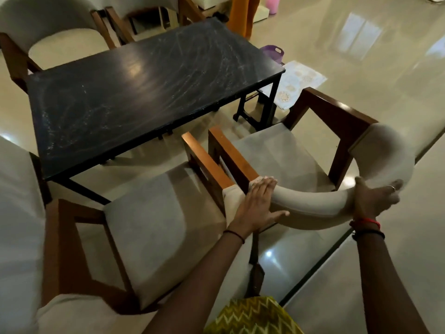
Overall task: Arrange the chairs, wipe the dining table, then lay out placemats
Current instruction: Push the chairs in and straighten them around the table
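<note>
A dark dining table [149, 92] with a smeared top stands in the middle. On its near right stands a wooden chair [284, 153] with a grey seat and a curved padded backrest [320, 208]. My right hand [375, 198] is wrapped around that backrest on its right part. My left hand [257, 206] lies flat, fingers apart, against the backrest's left end. A second chair [154, 225] stands right beside it on the left, armrests nearly touching. A patterned placemat [296, 83] lies on the floor past the table's right end.
A third chair [55, 42] stands at the table's far left, and another wooden frame [118, 25] behind the table. A purple basket [274, 53] sits on the glossy floor by the far right corner. A person in orange [243, 15] stands at the back.
</note>
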